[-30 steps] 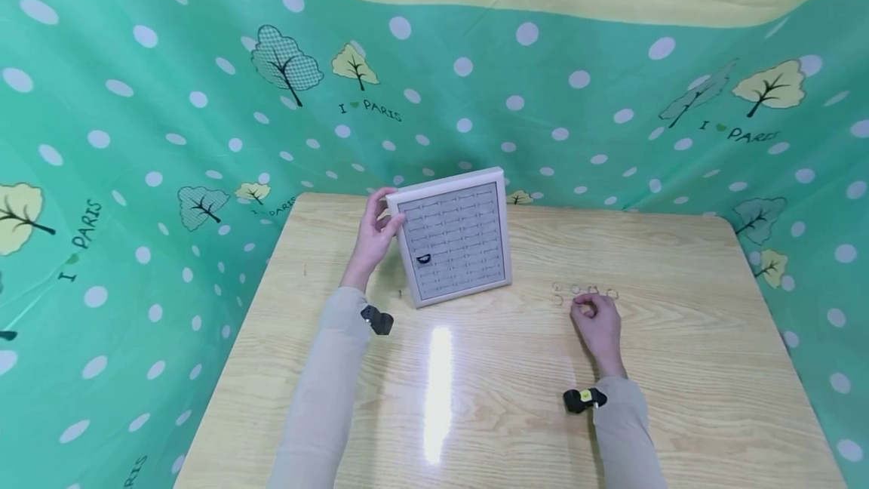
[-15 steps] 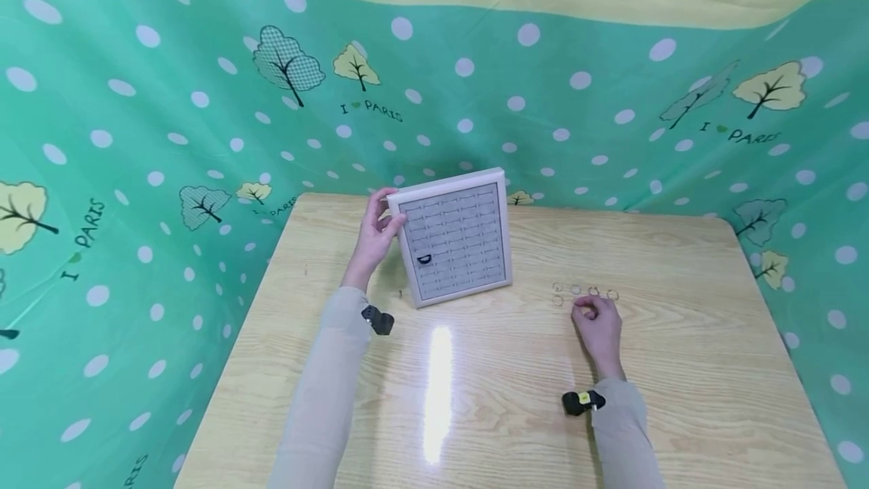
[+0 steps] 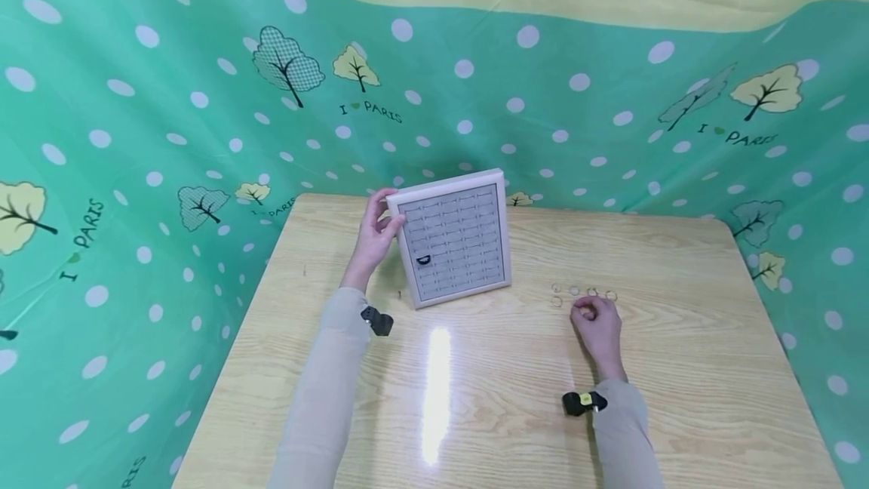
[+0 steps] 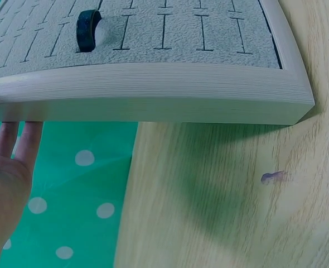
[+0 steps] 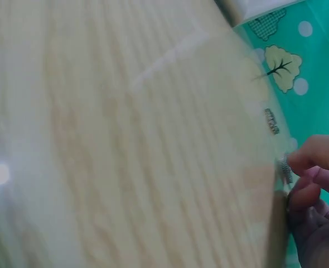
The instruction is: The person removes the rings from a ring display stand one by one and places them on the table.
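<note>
A pale ring display tray (image 3: 453,240) stands tilted up on its lower edge at the middle of the wooden table (image 3: 475,398). My left hand (image 3: 376,229) grips its upper left corner, thumb on the front rim and fingers (image 4: 8,139) behind it. One black ring (image 3: 424,259) sits in a slot of the grey pad, seen close in the left wrist view (image 4: 87,29). My right hand (image 3: 592,319) rests on the table just below several small metal rings (image 3: 574,290). Its curled fingertips (image 5: 312,162) pinch one ring (image 5: 286,169); another ring (image 5: 271,121) lies just beyond.
A green dotted cloth (image 3: 136,172) with tree prints hangs behind and around the table. A small dark mark (image 4: 273,177) is on the wood beside the tray's lower left corner. A bright glare streak (image 3: 437,391) lies on the table's front middle.
</note>
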Action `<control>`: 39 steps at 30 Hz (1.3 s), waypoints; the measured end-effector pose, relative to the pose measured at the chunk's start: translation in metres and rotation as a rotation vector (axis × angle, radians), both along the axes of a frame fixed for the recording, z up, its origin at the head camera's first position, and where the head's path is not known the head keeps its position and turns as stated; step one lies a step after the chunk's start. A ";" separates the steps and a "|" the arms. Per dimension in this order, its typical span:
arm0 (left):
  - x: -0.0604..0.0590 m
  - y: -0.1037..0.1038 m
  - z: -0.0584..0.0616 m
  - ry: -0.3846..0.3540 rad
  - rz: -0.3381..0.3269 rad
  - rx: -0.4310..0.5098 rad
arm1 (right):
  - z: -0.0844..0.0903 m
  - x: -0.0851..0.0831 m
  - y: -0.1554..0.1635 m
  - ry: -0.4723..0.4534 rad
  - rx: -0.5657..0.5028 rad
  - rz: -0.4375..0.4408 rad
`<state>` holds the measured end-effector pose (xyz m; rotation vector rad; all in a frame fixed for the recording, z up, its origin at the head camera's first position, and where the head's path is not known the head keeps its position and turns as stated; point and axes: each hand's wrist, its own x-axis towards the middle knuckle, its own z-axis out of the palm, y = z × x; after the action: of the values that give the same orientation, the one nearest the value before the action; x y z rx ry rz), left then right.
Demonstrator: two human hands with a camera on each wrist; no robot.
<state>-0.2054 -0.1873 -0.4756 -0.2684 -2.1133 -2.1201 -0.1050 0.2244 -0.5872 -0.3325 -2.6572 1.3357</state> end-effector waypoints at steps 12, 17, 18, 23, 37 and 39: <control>0.001 0.001 0.001 -0.004 0.000 0.001 | 0.022 0.002 -0.003 0.035 -0.102 -0.058; 0.001 0.002 0.000 -0.012 -0.009 -0.001 | 0.032 0.000 -0.009 0.063 -0.108 -0.068; 0.001 0.001 0.000 -0.014 -0.011 0.000 | 0.034 -0.001 -0.012 0.065 -0.111 -0.059; 0.001 0.001 0.001 -0.017 -0.006 0.003 | 0.038 -0.002 -0.038 0.054 -0.168 0.030; 0.011 0.003 0.023 -0.051 -0.031 0.013 | 0.043 -0.015 -0.129 0.073 -0.242 0.248; 0.011 0.003 0.023 -0.048 -0.029 0.010 | 0.046 -0.016 -0.139 0.078 -0.230 0.286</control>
<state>-0.1946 -0.1846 -0.4525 -0.2506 -2.1368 -2.1747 -0.1210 0.0857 -0.5412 0.0800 -2.5622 1.7046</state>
